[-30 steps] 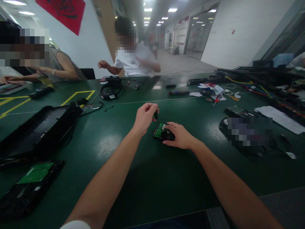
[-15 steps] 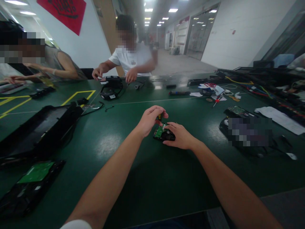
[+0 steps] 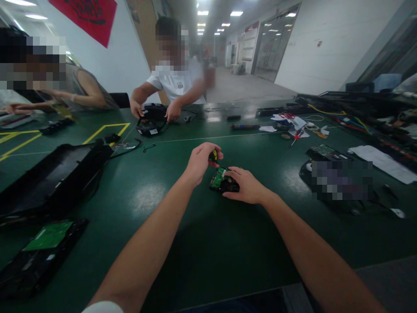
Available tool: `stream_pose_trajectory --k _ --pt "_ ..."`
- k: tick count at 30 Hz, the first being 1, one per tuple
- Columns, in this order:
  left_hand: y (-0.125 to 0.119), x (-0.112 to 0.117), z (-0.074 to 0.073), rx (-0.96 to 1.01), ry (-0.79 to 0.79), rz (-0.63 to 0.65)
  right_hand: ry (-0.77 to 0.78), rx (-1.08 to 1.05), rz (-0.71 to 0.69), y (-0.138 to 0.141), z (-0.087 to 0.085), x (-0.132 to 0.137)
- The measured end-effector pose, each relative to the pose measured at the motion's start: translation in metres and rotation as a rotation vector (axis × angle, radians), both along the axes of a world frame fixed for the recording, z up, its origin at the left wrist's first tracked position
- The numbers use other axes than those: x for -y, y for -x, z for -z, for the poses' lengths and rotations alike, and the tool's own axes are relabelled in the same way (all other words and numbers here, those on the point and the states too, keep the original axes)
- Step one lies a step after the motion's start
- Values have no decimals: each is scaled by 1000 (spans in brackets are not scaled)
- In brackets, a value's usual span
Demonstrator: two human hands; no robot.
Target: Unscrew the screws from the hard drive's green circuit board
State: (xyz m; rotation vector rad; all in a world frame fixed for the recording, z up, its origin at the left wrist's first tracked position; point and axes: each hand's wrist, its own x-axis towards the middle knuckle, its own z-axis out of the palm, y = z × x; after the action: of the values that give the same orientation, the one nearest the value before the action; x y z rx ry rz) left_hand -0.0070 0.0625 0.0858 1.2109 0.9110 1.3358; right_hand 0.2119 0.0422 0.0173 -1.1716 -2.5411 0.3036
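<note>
In the middle of the bench, my left hand [image 3: 202, 160] is closed around a yellow and black screwdriver [image 3: 213, 155]; the fingers cover much of its handle, and its tip does not show clearly. Just below and to the right lies a small black device housing [image 3: 224, 186] with a green circuit board [image 3: 217, 177] exposed. My right hand [image 3: 244, 184] grips this housing from its right side, fingers over the top edge and thumb along the near side. The screwdriver is above the board's far left corner.
To the left are a long black casing [image 3: 55, 178] and a larger opened unit with a green board [image 3: 48, 237]. At right lie black device parts [image 3: 329, 152], a white sheet [image 3: 384, 163] and a red screwdriver [image 3: 296, 138]. Across the bench a person handles a black device [image 3: 151, 119].
My left hand has shifted slightly left and up, with the screwdriver tilted away from the board. My right hand stays put. The person opposite has moved both hands onto the black device.
</note>
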Motion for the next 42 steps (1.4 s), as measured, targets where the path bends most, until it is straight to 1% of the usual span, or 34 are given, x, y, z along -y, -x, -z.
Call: stream_pose_trajectory --k 3,5,7,11,13,15,17,19,23,25,26,28,33,35,37,42 --pt "-1 0 1 43 36 83 -3 2 6 0 0 0" --pt "-1 0 1 19 30 73 -6 -6 6 1 -1 1" --pt "-1 0 1 -51 -16 -4 -5 -8 0 1 -1 1" --pt "-1 -2 4 -215 -121 -200 -3 -9 -15 0 -1 0" --pt "-1 -2 5 -261 -137 -252 -5 -15 -15 0 -1 0" --pt "0 -2 4 -285 -146 -261 -8 -15 -14 0 0 0" --pt "-1 -1 2 -279 -146 -224 -11 -6 -9 0 0 0" --pt "-1 2 -1 -229 -125 -148 -11 5 0 0 1 0" --pt "-3 6 -5 -65 -20 39 -5 12 8 0 1 0" --pt "-3 7 -5 -14 18 95 -5 9 10 0 1 0" --pt "-4 6 -4 -3 25 106 -6 6 10 0 1 0" --pt "-4 4 -3 -12 17 82 -6 2 5 0 1 -1" --pt "-2 0 -1 -188 -92 -139 -7 -1 4 1 -2 1" --pt "0 0 -2 -210 -107 -162 -5 0 14 1 -3 2" --pt "1 1 -4 -169 -85 -113 2 1 15 1 -3 3" --pt "0 4 -5 6 7 83 4 10 5 1 -3 1"
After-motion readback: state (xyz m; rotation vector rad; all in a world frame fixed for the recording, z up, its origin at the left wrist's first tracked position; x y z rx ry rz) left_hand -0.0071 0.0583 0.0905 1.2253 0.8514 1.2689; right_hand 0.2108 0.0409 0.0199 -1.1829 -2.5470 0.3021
